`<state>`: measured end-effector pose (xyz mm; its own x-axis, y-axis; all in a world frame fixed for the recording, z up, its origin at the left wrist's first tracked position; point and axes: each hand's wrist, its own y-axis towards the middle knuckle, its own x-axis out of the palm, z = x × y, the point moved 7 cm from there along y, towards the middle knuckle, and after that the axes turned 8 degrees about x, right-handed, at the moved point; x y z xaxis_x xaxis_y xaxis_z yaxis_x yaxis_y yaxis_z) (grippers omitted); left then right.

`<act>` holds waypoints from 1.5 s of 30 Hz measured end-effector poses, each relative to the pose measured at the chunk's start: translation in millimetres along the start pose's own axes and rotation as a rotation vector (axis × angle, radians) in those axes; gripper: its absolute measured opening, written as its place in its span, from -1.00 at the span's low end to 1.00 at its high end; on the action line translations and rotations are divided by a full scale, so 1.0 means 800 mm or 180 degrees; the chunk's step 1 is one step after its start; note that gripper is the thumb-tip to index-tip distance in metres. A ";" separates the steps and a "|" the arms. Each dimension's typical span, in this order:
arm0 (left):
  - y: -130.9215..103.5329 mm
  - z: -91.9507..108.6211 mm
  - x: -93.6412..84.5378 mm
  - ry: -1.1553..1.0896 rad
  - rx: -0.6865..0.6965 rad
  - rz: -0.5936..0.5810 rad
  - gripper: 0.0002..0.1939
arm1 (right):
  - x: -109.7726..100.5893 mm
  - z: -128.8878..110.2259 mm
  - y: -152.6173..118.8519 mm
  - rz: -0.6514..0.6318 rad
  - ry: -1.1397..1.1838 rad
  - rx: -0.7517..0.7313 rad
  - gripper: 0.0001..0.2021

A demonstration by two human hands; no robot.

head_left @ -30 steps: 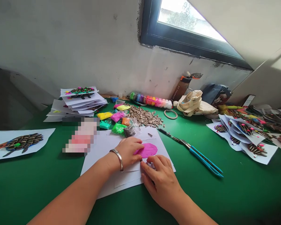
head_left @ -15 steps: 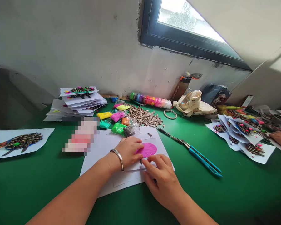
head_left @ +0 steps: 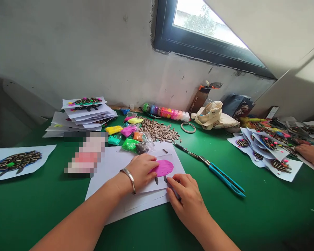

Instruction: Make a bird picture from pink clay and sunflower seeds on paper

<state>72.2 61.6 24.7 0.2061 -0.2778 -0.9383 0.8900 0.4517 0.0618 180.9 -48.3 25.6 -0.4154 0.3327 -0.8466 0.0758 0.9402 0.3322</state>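
A flat pink clay oval (head_left: pixel 165 168) lies on a small white paper card (head_left: pixel 151 187). Below its lower edge are two short dark clay pieces, a left one (head_left: pixel 156 181) and a right one (head_left: pixel 165 179). My left hand (head_left: pixel 142 170), with a silver bangle at the wrist, rests with fingers extended on the card and the oval's left edge. My right hand (head_left: pixel 187 193) has its index fingertip against the right dark piece; thumb and index are apart. Larger white sheets (head_left: pixel 102 174) lie underneath.
Behind the sheets are clay bags (head_left: pixel 129 144) and sunflower seeds (head_left: pixel 159 129). Blue tweezers (head_left: pixel 226 179) and a pen-like tool (head_left: pixel 185 150) lie right. Seed pictures are stacked left (head_left: pixel 89 115) and right (head_left: pixel 267 148). Another person's hand (head_left: pixel 310 153) is at far right.
My right hand has shifted slightly right, from the left dark piece to the right one. Both dark pieces now show below the oval. My left hand stays on the card.
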 end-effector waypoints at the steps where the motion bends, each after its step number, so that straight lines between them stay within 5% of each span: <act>1: 0.000 0.000 0.000 -0.0003 -0.0004 0.0000 -0.76 | 0.001 -0.002 0.000 -0.0028 -0.0033 -0.0008 -0.76; 28: 0.000 -0.001 0.000 -0.0016 0.0094 0.0149 -0.84 | 0.003 -0.021 -0.003 -0.0261 -0.0592 -0.0666 -0.72; 45: 0.001 -0.002 0.001 -0.0021 0.0075 0.0095 -0.84 | 0.007 -0.009 0.002 -0.0206 -0.0385 -0.0305 -0.69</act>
<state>72.5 62.7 23.2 0.2352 -0.2702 -0.9336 0.8928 0.4398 0.0976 172.0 -45.2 24.1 -0.3040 0.2835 -0.9095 -0.0367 0.9505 0.3086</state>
